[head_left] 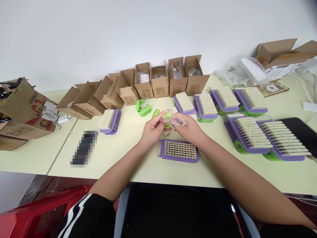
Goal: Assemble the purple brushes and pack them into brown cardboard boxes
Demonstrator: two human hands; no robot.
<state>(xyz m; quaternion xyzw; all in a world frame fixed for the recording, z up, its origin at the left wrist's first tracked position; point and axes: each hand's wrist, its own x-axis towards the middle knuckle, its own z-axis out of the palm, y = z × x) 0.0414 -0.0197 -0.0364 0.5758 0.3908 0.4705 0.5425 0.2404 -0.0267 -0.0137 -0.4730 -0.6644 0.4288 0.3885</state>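
Note:
Above the middle of the table, my left hand (151, 129) and my right hand (187, 128) are brought together. Small green plastic piece (167, 125) shows between them, with my left fingers closed on it. A shiny metal coil spring (178, 121) lies along my right hand, which is closed around it; its far end is hidden by the fingers. Just below the hands rests a purple brush plate (162, 155) with rows of pale bristles. Beyond my left fingertips lie another small green piece (156, 113) and a green plastic frame (143, 108) with a clear part.
Several purple-and-green bristle brushes (252, 135) stand at the right; one purple brush (109, 122) lies at the left near a pixelated dark object (84, 148). Open cardboard boxes (128, 89) line the wall. A larger carton (27, 109) stands far left, plastic bags (237, 71) back right.

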